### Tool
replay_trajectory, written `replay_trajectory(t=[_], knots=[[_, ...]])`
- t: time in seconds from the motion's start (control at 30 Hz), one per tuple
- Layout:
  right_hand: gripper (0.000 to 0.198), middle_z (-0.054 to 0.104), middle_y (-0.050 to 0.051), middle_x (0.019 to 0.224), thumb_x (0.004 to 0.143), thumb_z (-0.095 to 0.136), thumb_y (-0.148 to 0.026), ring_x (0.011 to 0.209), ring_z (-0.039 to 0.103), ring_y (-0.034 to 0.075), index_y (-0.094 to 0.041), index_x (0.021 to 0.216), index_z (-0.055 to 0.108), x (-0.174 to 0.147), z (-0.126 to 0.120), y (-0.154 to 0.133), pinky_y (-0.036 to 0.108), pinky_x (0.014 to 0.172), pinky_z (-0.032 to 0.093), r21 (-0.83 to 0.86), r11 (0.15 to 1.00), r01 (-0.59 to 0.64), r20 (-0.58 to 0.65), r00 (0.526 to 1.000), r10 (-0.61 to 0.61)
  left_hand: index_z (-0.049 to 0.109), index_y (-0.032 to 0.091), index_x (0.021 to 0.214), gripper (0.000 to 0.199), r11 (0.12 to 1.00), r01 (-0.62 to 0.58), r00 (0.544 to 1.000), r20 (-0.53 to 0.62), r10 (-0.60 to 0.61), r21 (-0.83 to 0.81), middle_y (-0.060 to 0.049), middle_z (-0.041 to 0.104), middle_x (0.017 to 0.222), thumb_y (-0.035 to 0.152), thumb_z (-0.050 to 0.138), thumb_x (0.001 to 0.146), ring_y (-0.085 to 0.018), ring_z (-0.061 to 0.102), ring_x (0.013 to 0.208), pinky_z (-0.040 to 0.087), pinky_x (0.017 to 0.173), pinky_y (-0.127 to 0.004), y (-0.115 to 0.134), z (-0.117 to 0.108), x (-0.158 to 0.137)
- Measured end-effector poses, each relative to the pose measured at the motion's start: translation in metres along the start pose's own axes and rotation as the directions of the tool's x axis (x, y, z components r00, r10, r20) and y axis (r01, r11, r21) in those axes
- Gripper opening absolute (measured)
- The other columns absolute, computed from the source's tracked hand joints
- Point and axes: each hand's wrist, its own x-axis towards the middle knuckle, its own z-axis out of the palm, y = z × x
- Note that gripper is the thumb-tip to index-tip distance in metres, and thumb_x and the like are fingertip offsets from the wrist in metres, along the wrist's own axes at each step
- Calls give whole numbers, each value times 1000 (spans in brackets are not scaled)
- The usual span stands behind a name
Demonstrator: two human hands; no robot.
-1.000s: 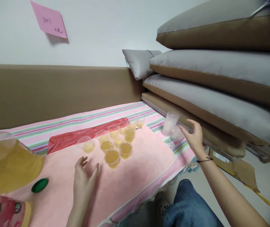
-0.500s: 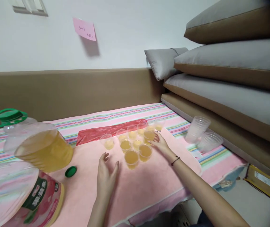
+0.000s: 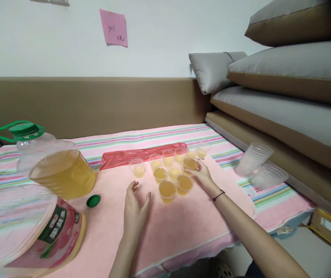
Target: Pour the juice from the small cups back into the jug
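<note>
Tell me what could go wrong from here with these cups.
The right hand touches a cup crowded by others, so moving it might knock a neighbour over. The front cup looks filled close to its rim, so a bump might make it slop onto the pink cloth. The leaning stack of clear cups could topple if brushed.

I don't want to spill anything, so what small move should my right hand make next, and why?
Perhaps have your right hand gently firm its grip on the cup it seems to be touching: that cup looks nearly full, and neighbouring cups stand close, so a loose hold could knock them.
</note>
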Motion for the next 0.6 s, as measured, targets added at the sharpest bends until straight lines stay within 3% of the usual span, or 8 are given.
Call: replay_trajectory(t=[0.17,0.33,0.6], knots=[[66,69,12,120,59,92,-39,115,65,31,-20,115,63,-2,-3,-11,44,100,54,-62,998,3,-11,1000,-4,40,17,135,63,1000,7,1000,-1,-7,2,-17,55,135,47,61,84,-34,56,126,45,108,-57,1,0,1],[67,67,13,125,64,89,-48,118,63,31,-20,119,63,-1,-8,-19,44,101,53,-124,992,32,6,999,-31,39,18,135,62,1000,3,1000,0,-3,-12,-17,54,136,47,61,85,-34,55,127,44,109,-57,2,-1,0],[70,66,13,125,57,91,-53,120,60,33,-21,114,66,9,-14,-31,46,103,51,-248,961,118,32,993,-114,39,18,136,62,1000,16,1000,-4,-17,-27,-17,54,136,45,61,84,-33,56,126,45,108,-57,5,-2,-1]])
